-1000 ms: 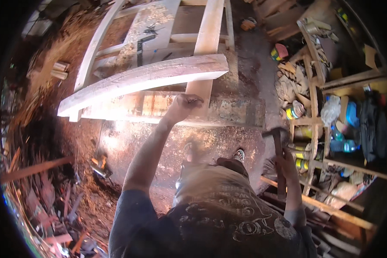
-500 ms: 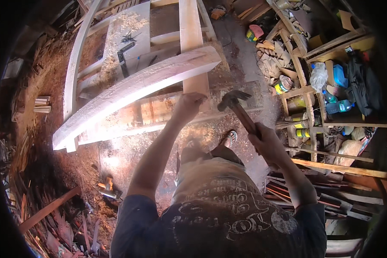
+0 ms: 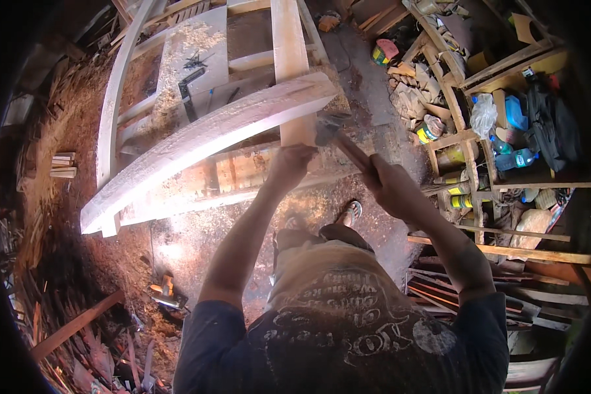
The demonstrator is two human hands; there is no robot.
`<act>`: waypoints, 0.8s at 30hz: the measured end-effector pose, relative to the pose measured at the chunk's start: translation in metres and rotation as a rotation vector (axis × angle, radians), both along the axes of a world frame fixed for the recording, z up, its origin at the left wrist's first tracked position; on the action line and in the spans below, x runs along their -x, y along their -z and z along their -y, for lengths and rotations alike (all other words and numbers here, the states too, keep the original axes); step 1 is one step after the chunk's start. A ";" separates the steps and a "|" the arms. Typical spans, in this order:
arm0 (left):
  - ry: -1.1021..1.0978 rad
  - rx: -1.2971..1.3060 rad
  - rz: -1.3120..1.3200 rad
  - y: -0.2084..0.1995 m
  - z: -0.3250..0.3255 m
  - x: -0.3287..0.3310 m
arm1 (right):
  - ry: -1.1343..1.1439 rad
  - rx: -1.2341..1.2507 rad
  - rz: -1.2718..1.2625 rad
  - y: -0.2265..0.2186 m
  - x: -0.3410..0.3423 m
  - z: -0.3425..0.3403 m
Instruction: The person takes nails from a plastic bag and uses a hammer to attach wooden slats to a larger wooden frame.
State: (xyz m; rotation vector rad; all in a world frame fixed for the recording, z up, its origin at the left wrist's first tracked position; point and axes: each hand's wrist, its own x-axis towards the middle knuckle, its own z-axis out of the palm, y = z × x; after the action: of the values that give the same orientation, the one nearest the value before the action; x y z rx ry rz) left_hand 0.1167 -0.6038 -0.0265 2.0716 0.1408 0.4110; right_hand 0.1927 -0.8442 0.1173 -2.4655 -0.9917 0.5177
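Observation:
My right hand point(image 3: 393, 189) is wrapped round the wooden handle of a claw hammer point(image 3: 353, 152). The hammer's dark head, smeared by motion, is beside the near end of a flat wooden plank point(image 3: 299, 131). My left hand point(image 3: 289, 168) is closed at that same plank end, fingertips together; anything pinched in them is too small to make out. A thick, curved pale beam point(image 3: 210, 138) lies across the plank, just beyond both hands.
A wooden frame with a long side rail point(image 3: 115, 98) spreads ahead. On its board point(image 3: 190, 39) are shavings, a dark square point(image 3: 186, 95) and loose nails. Shelves point(image 3: 469, 157) with bottles and cans stand at right. A hand plane point(image 3: 169, 299) and wood scraps lie lower left.
My right hand has moved left and forward, bringing the hammer head from the right of the plank to beside its end. My left hand has stayed almost where it was.

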 end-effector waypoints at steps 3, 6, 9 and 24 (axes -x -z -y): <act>-0.024 -0.032 -0.034 -0.006 -0.006 0.003 | 0.030 -0.144 0.008 -0.054 0.004 -0.012; -0.012 -0.061 -0.053 0.000 -0.009 0.007 | 0.072 -0.397 0.023 -0.093 0.016 -0.024; 0.004 -0.058 -0.026 0.001 -0.005 0.004 | 0.100 -0.288 -0.024 -0.045 0.018 -0.015; -0.418 1.385 -0.129 0.005 -0.043 0.080 | 0.085 -0.211 -0.025 -0.009 0.022 0.000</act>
State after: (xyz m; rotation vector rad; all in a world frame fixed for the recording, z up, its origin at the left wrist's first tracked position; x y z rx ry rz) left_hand 0.0366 -0.5603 -0.0315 0.6818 0.7159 0.2789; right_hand 0.1710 -0.8441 0.1260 -2.2959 -0.8792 0.3935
